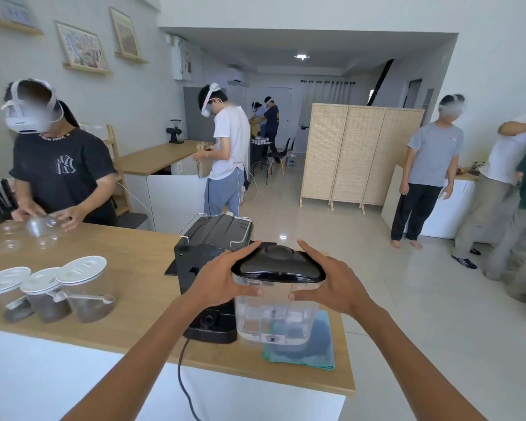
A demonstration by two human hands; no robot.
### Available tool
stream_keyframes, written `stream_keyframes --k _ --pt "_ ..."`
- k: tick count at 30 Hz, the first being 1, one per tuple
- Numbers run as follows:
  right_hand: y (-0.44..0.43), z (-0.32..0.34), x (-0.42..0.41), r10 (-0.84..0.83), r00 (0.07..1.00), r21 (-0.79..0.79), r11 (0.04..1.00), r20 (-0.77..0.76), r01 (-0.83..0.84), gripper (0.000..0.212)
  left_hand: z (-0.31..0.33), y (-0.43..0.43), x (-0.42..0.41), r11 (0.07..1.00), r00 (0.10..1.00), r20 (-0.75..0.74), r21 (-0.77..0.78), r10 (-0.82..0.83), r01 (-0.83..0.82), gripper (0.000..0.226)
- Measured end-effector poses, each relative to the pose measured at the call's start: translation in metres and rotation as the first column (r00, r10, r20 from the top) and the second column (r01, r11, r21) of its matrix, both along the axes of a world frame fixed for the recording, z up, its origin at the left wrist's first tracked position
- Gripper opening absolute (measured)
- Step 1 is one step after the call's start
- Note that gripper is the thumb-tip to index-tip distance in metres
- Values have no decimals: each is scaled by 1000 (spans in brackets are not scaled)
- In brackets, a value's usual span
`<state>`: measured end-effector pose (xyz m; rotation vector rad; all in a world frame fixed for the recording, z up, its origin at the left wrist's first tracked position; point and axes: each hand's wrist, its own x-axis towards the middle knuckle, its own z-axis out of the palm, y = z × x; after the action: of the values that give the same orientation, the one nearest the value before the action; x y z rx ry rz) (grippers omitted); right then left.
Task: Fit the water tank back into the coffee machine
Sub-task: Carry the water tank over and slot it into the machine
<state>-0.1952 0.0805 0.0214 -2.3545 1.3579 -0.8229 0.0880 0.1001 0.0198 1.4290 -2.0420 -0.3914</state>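
Both hands hold the tank (275, 311) up, one on each side. The left hand (222, 279) wraps the left side; its fingers (245, 252) curl over the black lid (278, 265) and its thumb presses the clear wall. The right hand (328, 279) does the same on the right side, with fingers (308, 249) on the lid edge and thumb on the clear wall. The tank sits between the two hands, just to the right of the black machine (207, 268) and close against it. Its bottom is above a blue cloth (313, 350) on the tabletop (128, 299). I cannot tell if the tank touches the cloth. Three jars (47, 290) with white lids stand well to the left
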Motion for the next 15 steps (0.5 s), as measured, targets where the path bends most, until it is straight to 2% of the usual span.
stream_keyframes --k 4,9,15 --pt "6 -7 33 19 1000 6 1000 24 -19 112 -4 17 32 999 999 25 -41 37 -36 108" --pt "-1 -19 80 33 999 20 999 34 -33 112 -13 18 73 997 996 39 -7 75 -75 110" --pt "-17 -33 137 -17 995 35 999 94 13 120 -24 -1 124 995 994 -45 14 98 -98 115"
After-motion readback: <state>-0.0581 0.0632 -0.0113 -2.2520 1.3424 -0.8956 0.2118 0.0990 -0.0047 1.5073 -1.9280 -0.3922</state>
